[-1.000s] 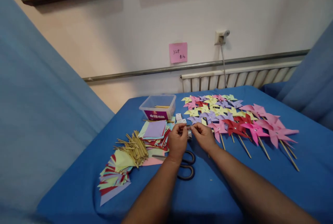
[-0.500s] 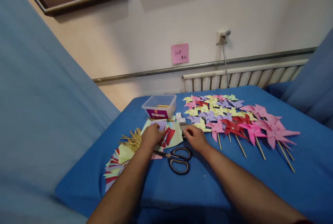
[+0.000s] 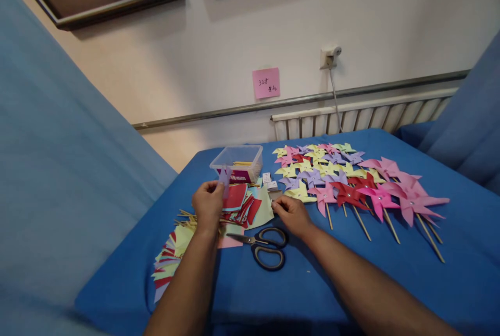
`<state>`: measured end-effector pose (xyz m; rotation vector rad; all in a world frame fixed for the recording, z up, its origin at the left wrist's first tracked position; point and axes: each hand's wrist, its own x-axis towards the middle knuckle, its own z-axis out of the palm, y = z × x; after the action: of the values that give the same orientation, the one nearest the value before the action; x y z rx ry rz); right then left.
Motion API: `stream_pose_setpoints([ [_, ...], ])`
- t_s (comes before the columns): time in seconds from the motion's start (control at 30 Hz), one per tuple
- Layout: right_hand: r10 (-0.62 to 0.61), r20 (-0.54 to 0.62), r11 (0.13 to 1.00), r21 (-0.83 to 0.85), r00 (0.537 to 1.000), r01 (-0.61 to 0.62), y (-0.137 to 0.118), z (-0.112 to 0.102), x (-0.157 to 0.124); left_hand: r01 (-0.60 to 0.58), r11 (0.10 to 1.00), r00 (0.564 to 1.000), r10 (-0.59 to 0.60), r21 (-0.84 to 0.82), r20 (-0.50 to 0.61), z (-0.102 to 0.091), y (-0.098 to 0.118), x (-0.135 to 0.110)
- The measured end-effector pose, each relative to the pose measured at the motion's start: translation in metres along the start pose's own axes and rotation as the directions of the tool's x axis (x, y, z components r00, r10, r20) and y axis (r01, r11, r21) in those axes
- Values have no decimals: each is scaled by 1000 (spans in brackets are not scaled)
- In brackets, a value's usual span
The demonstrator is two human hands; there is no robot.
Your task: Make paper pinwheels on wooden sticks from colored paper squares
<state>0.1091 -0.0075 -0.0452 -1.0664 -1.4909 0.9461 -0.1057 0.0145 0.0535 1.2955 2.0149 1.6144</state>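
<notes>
My left hand [image 3: 208, 202] pinches a purple paper square [image 3: 225, 175] and holds it up over a stack of coloured paper squares [image 3: 242, 204], red on top. My right hand [image 3: 290, 213] rests on the blue table [image 3: 320, 284] beside the stack, fingers closed on a small grey object I cannot make out. Black-handled scissors [image 3: 266, 246] lie just in front of both hands. A bundle of wooden sticks [image 3: 187, 216] lies left of my left hand.
Many finished paper pinwheels [image 3: 351, 185] on sticks cover the right half of the table. A clear plastic box [image 3: 237, 163] stands behind the paper stack. Folded paper triangles [image 3: 172, 260] lie at the table's left front. A radiator [image 3: 359, 114] and wall are behind.
My left hand left the right hand, went to the paper stack and lifted a purple square off it. The right hand sank to the table and stayed by the stack.
</notes>
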Motion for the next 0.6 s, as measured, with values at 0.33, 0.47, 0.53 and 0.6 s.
stream_pose_setpoints([
  [0.33,138,-86,884,461,987,-83,-14,-28,15,443,609,874,-130,-657,469,73,35,-38],
  [0.47,229,-45,738,660,972,-143,-12,-32,22,152,785,926,101,-601,365,87,19,-49],
  [0.53,258,-7,669,723,966,-173,-10,-32,25,-54,860,905,257,-507,339,87,11,-55],
  [0.6,276,-11,639,749,961,-175,-9,-31,27,-233,872,850,398,-431,345,84,5,-61],
])
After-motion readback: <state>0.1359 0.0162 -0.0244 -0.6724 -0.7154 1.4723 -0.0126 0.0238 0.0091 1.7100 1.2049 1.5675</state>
